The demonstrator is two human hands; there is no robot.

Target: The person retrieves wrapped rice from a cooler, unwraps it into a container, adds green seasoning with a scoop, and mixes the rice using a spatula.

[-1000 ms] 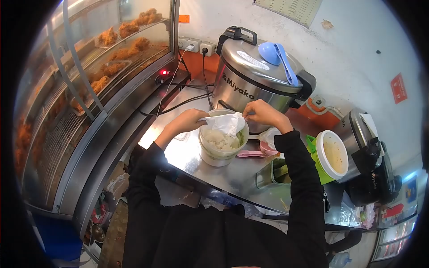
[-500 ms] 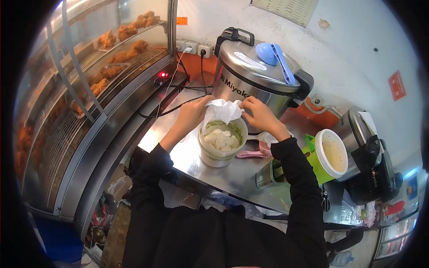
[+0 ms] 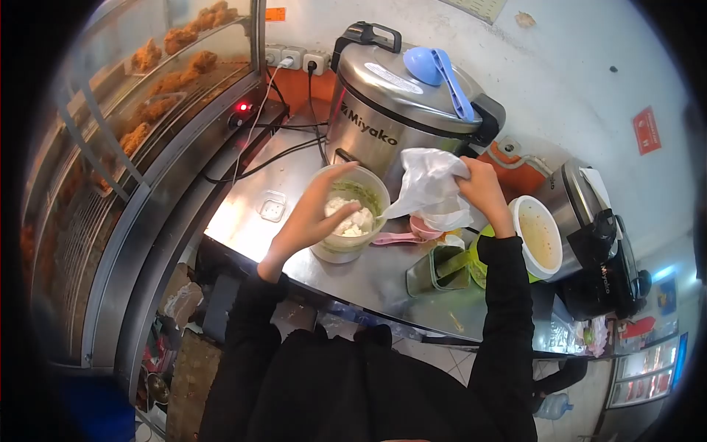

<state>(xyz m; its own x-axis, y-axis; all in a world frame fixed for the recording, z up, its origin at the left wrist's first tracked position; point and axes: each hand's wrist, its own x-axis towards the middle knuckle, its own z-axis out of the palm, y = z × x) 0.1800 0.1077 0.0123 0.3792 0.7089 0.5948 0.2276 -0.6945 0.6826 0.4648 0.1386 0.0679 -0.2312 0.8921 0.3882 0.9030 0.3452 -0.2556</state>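
Note:
A whitish plastic tub point(image 3: 335, 254) stands on the metal counter, holding a lumpy white mass point(image 3: 357, 221), with green smears on its inner wall. My left hand point(image 3: 309, 221) is over the tub's left side, thumb and fingers spread; whether it touches the rim I cannot tell. To the right of the tub, my right hand point(image 3: 480, 188) grips a crumpled white plastic bag point(image 3: 431, 184) by its upper right edge. The bag's lower left corner hangs down near the tub's rim. Behind the bag's bottom edge lies a pink scoop point(image 3: 398, 238), partly covered.
A large steel Miyako rice cooker point(image 3: 368, 110) stands behind, with a blue scoop point(image 3: 423, 66) on its lid. At right are a square container point(image 3: 427, 278), a white tub point(image 3: 541, 236) and another cooker point(image 3: 578, 199). A glass cabinet point(image 3: 169, 96) of fried food borders the left.
The white bag has moved from over the tub to its right, carried by my right hand. My left hand has let go of it and opened over the tub.

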